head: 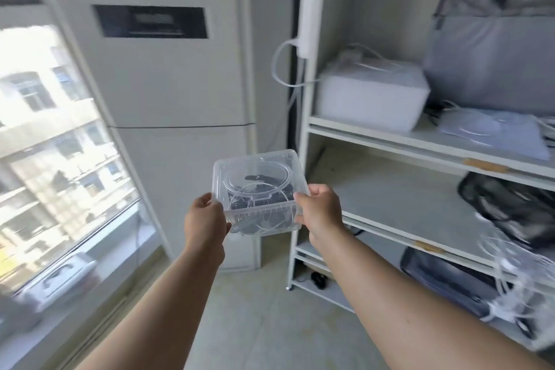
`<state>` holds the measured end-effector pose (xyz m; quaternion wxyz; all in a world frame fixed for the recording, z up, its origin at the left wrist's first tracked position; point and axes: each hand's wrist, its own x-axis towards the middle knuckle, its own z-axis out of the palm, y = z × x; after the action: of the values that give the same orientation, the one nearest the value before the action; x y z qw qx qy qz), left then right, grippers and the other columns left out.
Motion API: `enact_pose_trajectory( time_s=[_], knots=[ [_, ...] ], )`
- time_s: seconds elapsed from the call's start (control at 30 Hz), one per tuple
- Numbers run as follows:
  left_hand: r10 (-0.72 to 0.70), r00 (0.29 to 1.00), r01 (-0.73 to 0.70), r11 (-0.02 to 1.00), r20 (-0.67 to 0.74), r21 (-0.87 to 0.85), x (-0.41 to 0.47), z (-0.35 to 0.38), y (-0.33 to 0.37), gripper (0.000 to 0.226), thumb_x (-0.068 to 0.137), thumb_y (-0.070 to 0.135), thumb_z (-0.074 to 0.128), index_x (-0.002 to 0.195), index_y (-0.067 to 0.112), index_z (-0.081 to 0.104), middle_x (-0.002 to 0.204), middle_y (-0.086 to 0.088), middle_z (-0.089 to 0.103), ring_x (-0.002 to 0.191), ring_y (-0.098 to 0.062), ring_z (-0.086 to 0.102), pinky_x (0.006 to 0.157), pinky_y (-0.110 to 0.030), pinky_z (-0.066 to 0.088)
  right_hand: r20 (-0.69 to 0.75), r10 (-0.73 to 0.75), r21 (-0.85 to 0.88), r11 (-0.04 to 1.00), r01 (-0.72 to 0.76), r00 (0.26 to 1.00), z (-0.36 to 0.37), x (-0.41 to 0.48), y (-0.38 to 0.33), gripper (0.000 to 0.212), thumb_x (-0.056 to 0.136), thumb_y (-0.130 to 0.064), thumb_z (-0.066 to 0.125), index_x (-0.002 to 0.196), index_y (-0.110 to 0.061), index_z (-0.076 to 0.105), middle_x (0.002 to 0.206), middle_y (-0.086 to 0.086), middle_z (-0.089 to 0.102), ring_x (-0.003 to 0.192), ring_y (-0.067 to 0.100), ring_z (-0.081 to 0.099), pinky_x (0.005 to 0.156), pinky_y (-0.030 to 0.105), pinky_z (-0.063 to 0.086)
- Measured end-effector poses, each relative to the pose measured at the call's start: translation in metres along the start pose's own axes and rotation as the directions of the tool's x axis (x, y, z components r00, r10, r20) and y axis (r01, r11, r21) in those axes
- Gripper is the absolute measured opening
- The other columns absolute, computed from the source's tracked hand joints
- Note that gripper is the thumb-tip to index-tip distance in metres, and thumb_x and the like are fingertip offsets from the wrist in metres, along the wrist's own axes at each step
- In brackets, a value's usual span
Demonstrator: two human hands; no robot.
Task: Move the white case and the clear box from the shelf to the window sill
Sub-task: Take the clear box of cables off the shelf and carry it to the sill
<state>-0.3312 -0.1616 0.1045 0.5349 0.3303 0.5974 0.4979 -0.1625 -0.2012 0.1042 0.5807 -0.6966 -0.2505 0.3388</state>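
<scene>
In the head view, the clear box (pixel 259 189) is held in the air, left of the shelf (pixel 420 141) and off its boards. The left hand (pixel 207 219) clamps its left side and the right hand (pixel 319 209) its right side. The white case (pixel 372 93) lies on the shelf's upper board.

Bright room with window and shelving

A large window (pixel 54 141) is seen at the left, with daylight and buildings beyond; a tall white cabinet (pixel 168 84) is set against the back wall, a white metal shelf unit (pixel 303 135) stands right, above a pale tiled floor (pixel 255 309).
</scene>
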Motion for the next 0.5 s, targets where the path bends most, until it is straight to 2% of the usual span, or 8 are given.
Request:
enact_pose_trajectory(
  time_s=[0.07,0.13,0.2,0.3,0.43,0.5],
  knots=[
    [0.014,0.998,-0.015,1.000,-0.062,-0.024,0.018,-0.052,0.016,0.031,0.093,0.008,0.044,0.116,0.024,0.058,0.094,0.002,0.061,0.080,-0.015,0.058,0.081,-0.039,0.055,0.081,0.002,0.009,1.000,-0.003,0.997,0.059,-0.012,-0.001,0.044,0.062,-0.030,0.067,0.103,-0.013,0.064,0.100,0.006,0.069,0.095,0.030,0.069,0.085,0.054,0.058],
    [0.034,0.991,-0.040,0.998,-0.129,-0.043,0.040,-0.115,0.031,0.033,0.094,0.010,0.045,0.121,0.023,0.058,0.102,-0.001,0.063,0.084,-0.016,0.059,0.084,-0.040,0.056,0.171,0.000,0.003,1.000,-0.001,0.985,0.128,-0.032,0.000,0.058,0.061,-0.031,0.068,0.114,-0.009,0.062,0.105,0.005,0.065,0.103,0.031,0.067,0.089,0.054,0.056],
    [0.033,0.984,-0.042,0.998,-0.175,-0.047,0.056,-0.156,0.041,0.034,0.095,0.011,0.046,0.124,0.024,0.057,0.105,0.000,0.063,0.084,-0.015,0.059,0.088,-0.042,0.055,0.224,0.005,0.013,1.000,-0.008,0.975,0.174,-0.050,-0.001,0.052,0.068,-0.026,0.071,0.116,-0.007,0.060,0.099,0.000,0.060,0.104,0.030,0.066,0.091,0.054,0.056],
    [0.047,0.964,-0.069,0.995,-0.262,-0.074,0.082,-0.232,0.058,0.035,0.095,0.006,0.046,0.125,0.021,0.057,0.098,0.002,0.061,0.079,-0.012,0.056,0.090,-0.043,0.054,0.335,0.049,0.002,0.999,-0.053,0.941,0.255,-0.082,0.002,0.030,0.081,-0.015,0.069,0.108,-0.010,0.057,0.086,-0.003,0.057,0.081,0.018,0.063,0.087,0.055,0.058],
    [0.049,0.929,-0.078,0.995,-0.366,-0.064,0.112,-0.310,0.069,0.044,0.096,0.001,0.043,0.136,0.012,0.054,0.086,0.009,0.054,0.070,-0.012,0.051,0.089,-0.044,0.053,0.443,0.068,-0.020,0.998,-0.066,0.894,0.344,-0.114,0.009,0.043,0.082,-0.017,0.069,0.120,-0.002,0.056,0.087,-0.002,0.057,0.075,0.013,0.060,0.086,0.054,0.059],
    [0.026,0.905,-0.057,0.997,-0.425,-0.060,0.130,-0.348,0.071,0.044,0.095,0.003,0.044,0.136,0.013,0.056,0.086,0.009,0.055,0.069,-0.013,0.052,0.091,-0.047,0.054,0.493,0.090,-0.040,0.996,-0.081,0.865,0.385,-0.131,0.012,0.030,0.085,-0.014,0.066,0.112,-0.006,0.054,0.085,-0.003,0.055,0.071,0.012,0.056,0.088,0.055,0.058]
  ],
)
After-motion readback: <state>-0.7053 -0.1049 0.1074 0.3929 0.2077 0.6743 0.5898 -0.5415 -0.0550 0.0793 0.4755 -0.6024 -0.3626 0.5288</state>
